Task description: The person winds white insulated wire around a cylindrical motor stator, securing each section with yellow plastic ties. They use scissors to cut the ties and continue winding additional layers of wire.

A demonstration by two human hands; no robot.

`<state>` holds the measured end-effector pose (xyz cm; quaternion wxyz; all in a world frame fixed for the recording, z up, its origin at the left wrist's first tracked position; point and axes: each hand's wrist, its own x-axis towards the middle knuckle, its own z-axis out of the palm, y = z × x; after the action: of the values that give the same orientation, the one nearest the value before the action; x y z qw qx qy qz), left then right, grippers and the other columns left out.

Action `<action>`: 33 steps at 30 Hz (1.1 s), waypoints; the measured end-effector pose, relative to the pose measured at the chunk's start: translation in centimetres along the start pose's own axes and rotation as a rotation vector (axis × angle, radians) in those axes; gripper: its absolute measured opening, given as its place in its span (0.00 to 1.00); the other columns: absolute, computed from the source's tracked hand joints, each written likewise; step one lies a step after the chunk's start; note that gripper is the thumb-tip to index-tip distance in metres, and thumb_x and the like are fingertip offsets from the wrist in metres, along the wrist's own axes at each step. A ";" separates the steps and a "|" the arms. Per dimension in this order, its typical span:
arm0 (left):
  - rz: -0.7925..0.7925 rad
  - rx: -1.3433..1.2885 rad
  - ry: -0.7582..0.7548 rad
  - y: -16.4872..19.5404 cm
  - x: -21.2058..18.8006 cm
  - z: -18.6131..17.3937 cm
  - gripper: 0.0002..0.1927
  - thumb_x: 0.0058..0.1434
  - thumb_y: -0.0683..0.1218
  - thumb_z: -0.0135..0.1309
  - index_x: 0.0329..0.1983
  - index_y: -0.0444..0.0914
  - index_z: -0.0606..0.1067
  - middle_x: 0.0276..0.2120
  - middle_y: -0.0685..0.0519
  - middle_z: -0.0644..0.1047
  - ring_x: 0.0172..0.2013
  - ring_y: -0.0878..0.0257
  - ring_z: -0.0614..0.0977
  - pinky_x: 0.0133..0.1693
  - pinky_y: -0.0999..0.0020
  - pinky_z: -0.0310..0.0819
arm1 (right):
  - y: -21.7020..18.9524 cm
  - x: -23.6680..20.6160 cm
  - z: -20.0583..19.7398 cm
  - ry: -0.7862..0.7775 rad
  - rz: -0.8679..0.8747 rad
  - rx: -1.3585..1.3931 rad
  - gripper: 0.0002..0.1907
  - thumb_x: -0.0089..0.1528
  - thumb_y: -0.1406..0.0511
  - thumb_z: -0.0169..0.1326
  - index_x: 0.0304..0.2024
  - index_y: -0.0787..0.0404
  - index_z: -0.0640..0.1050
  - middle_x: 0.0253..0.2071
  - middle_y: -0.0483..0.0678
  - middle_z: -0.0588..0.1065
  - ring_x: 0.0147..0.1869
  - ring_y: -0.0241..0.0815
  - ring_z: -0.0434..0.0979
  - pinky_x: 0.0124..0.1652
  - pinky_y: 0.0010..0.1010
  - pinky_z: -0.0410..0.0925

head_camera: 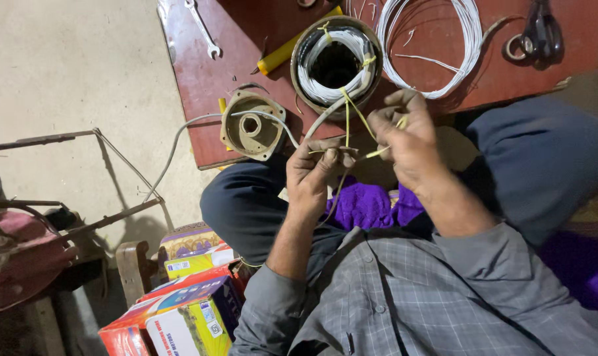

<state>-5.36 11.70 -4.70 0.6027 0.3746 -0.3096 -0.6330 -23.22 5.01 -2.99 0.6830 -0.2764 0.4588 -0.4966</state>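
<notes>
Both forearms reach forward from rolled grey sleeves and meet close together above the lap. The left hand (315, 173) is turned palm inward, its fingers (335, 157) curled over and pinched shut against the thumb, knuckles facing up. The right hand (404, 135) sits just beside it and a little farther forward, back of the hand toward the camera, wrist bent, fingers bunched and closed at the tips.

A pale, rough concrete floor (68, 72) fills the upper left, lit evenly but dimly. A low reddish-brown wooden worktop (206, 86) stands on it. At left stands a thin metal frame (108, 148), perhaps a stand, with colourful cardboard boxes (187, 310) below.
</notes>
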 end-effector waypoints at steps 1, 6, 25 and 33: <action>-0.002 -0.007 0.009 0.0 0.0 0.0 0.11 0.73 0.43 0.57 0.51 0.29 0.74 0.39 0.42 0.82 0.42 0.59 0.84 0.49 0.62 0.80 | 0.4 -0.2 0.1 0.050 0.002 -0.169 0.16 0.61 0.70 0.62 0.48 0.49 0.72 0.37 0.41 0.72 0.34 0.26 0.70 0.26 0.19 0.61; -0.031 0.052 0.038 -0.2 0.1 0.1 0.11 0.72 0.43 0.56 0.50 0.30 0.74 0.39 0.45 0.82 0.38 0.62 0.83 0.42 0.71 0.77 | 1.1 -1.5 -0.3 -0.139 -0.236 -0.680 0.17 0.63 0.72 0.59 0.56 0.61 0.78 0.36 0.39 0.74 0.35 0.26 0.69 0.34 0.21 0.66; 0.068 0.020 0.013 1.9 1.9 3.6 0.11 0.75 0.41 0.54 0.55 0.30 0.76 0.48 0.47 0.81 0.48 0.63 0.82 0.55 0.68 0.77 | 5.0 0.4 -2.0 -0.216 -0.415 -0.472 0.08 0.69 0.68 0.54 0.46 0.66 0.80 0.42 0.43 0.79 0.45 0.30 0.77 0.45 0.24 0.72; -0.007 0.313 0.170 0.7 2.5 2.5 0.14 0.74 0.42 0.53 0.58 0.29 0.77 0.42 0.52 0.81 0.40 0.69 0.80 0.43 0.75 0.75 | 4.7 0.9 -1.9 -0.220 0.138 -0.075 0.15 0.69 0.61 0.48 0.34 0.62 0.80 0.32 0.41 0.77 0.36 0.29 0.73 0.38 0.23 0.65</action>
<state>-7.12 9.00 -3.03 0.5585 0.5172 -0.3511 -0.5453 -22.87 5.98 -8.02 0.7509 -0.3223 0.4173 -0.3977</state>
